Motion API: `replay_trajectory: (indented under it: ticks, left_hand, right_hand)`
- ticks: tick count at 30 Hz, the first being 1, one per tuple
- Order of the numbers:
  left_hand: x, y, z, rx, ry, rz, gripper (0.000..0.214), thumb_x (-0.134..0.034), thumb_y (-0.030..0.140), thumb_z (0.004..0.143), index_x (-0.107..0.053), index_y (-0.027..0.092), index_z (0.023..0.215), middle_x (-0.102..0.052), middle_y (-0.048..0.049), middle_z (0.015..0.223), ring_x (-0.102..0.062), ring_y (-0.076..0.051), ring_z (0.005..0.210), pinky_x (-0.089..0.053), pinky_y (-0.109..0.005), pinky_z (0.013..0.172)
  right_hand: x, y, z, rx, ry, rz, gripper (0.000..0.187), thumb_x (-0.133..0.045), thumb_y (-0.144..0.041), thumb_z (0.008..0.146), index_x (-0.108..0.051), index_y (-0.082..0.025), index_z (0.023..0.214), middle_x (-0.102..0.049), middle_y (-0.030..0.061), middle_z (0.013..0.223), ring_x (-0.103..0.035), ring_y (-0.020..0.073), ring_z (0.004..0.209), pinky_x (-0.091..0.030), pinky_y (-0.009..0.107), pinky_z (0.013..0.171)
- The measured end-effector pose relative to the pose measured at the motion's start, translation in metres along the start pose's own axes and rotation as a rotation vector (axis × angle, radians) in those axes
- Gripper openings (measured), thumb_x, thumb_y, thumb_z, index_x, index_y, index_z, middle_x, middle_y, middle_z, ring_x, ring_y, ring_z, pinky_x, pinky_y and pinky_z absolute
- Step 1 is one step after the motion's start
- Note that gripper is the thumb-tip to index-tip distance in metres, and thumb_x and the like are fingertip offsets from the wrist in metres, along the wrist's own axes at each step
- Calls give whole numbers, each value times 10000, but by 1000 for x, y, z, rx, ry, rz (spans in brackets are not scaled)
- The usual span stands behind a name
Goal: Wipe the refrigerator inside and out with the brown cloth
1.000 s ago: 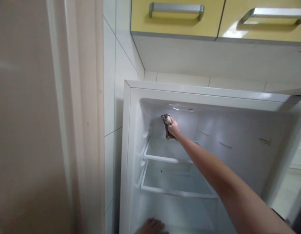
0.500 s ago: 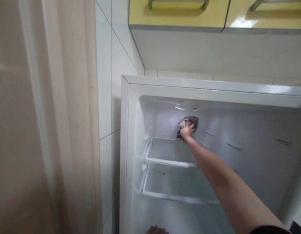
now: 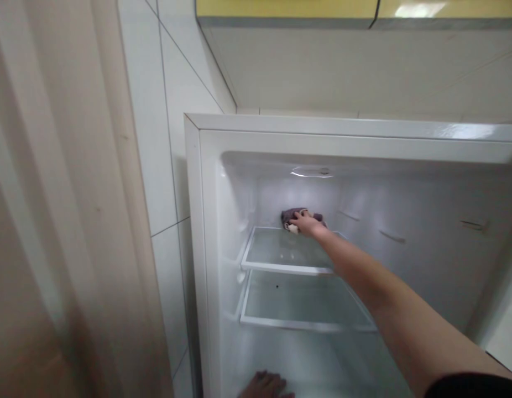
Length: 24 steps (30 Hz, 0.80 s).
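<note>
White fridge walls (image 3: 223,232) are surrounding my reach. I am pressing my right hand (image 3: 308,224), fingers closed over a grey cloth (image 3: 292,214), against the back wall just above the upper glass shelf (image 3: 276,251). I am resting my left hand (image 3: 266,384) low, fingers spread flat, below the lower shelf (image 3: 297,301).

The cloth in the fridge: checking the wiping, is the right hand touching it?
Touching. The head view shows the right hand pressed on the cloth, fingers overlapping it, at the back of the top shelf.
</note>
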<state>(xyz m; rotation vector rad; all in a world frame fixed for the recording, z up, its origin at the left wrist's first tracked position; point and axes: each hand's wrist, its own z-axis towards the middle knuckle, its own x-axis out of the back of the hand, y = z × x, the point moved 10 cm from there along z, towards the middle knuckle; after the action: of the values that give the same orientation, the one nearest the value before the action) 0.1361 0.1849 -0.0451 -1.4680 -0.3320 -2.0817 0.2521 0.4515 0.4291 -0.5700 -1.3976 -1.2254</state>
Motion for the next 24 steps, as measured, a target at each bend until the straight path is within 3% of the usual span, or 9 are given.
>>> replay_trajectory:
  ticks: [4, 6, 9, 13, 15, 17, 20, 22, 24]
  left_hand:
    - [15, 13, -3, -71, -28, -11, 398, -553, 483, 1046, -535, 415, 1438, -684, -7, 1339, -669, -239, 1157, -509, -368, 983]
    - [24, 13, -4, -50, -43, -34, 420, -564, 456, 1048, -510, 405, 1461, -666, -21, 1359, -643, -240, 1195, -486, -379, 1015]
    - [30, 13, -3, -32, -74, -67, 440, -569, 437, 1049, -485, 412, 1481, -646, -19, 1392, -621, -247, 1231, -470, -399, 1041]
    - [29, 13, -2, -29, -99, -67, 413, -551, 420, 1060, -506, 403, 1470, -651, -24, 1392, -628, -252, 1227, -487, -405, 1023]
    - [29, 11, 0, -25, -103, -53, 418, -573, 422, 1049, -519, 399, 1463, -660, -27, 1385, -640, -251, 1211, -496, -399, 1012]
    - [28, 12, 1, -45, -136, -41, 420, -575, 435, 1047, -522, 391, 1462, -655, -26, 1404, -648, -252, 1209, -503, -396, 1007]
    - [23, 12, 2, -71, -217, -12, 399, -545, 463, 1055, -545, 365, 1442, -659, -39, 1403, -659, -255, 1201, -510, -391, 994]
    - [23, 11, 2, -58, -229, -7, 372, -539, 468, 1057, -573, 365, 1413, -677, -42, 1372, -670, -252, 1179, -514, -384, 980]
    - [27, 10, 2, -46, -203, -20, 350, -528, 463, 1062, -585, 378, 1397, -684, -28, 1362, -675, -242, 1171, -515, -373, 979]
  right_hand:
    - [-26, 88, -44, -274, -75, 0, 567, -577, -215, 920, -558, -240, 1487, -363, 247, 1533, -405, 490, 1392, -424, 645, 1057]
    - [-34, 106, -54, -349, -91, 9, 597, -590, -219, 913, -534, -244, 1507, -345, 250, 1553, -395, 490, 1416, -419, 653, 1065]
    - [-34, 104, -52, -368, -94, 45, 598, -570, -230, 929, -516, -309, 1520, -365, 216, 1569, -453, 437, 1399, -436, 619, 1070]
    - [-19, 54, -29, -240, -73, 120, 508, -513, -254, 966, -586, -288, 1467, -532, 175, 1463, -582, 333, 1284, -472, 480, 1072]
    - [-7, 7, -13, -123, -42, 156, 516, -515, -254, 963, -584, -318, 1470, -545, 119, 1490, -590, 296, 1287, -475, 412, 1077]
    - [5, -48, 4, 6, -8, 184, 603, -520, -235, 954, -493, -405, 1532, -469, 30, 1592, -555, 263, 1348, -466, 373, 1097]
    - [17, -122, 26, 189, 12, 209, 648, -512, -203, 947, -453, -435, 1550, -369, -51, 1667, -539, 198, 1374, -438, 312, 1135]
    - [20, -144, 35, 242, 6, 208, 636, -504, -186, 942, -477, -393, 1543, -359, -40, 1675, -543, 205, 1373, -439, 325, 1138]
    - [18, -143, 39, 239, -2, 198, 623, -495, -176, 941, -494, -351, 1539, -361, -8, 1675, -538, 245, 1382, -443, 378, 1142]
